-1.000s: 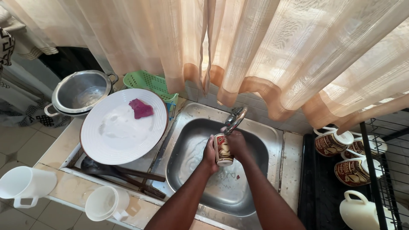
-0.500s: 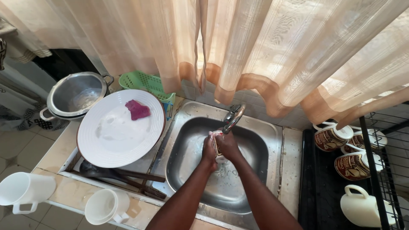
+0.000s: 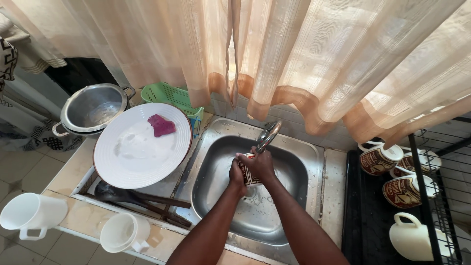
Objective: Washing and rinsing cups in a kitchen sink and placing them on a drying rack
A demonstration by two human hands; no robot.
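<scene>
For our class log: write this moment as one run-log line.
both hands | hold brown mug | under tap | over sink

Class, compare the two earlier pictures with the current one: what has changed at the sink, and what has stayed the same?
Both hands, left hand and right hand, keep holding the brown-and-white mug under the tap; the right hand has shifted over it, covering more. The white plate with the pink sponge and the white cups stayed put.

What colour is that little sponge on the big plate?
The sponge is magenta-pink, lying on the white plate; head view.
</scene>
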